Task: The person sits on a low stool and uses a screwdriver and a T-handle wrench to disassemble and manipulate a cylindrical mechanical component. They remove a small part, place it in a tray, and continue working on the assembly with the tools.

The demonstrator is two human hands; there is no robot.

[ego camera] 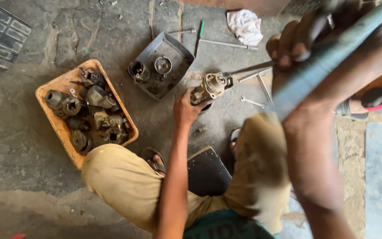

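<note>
Starter motor (209, 87), grimy metal and likely heavy and rigid, stands on the concrete floor (23, 146), gripped round its body by the left hand (185, 109). The right hand (295, 42) is closed on a long tool (blurred) raised above it. An orange tray (58, 128) of similar parts sits nearby.

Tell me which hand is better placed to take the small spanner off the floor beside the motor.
Probably the right hand, though it already grips a rod-like tool. It is raised on the spanner's side. The left hand holds the motor housing upright.
</note>
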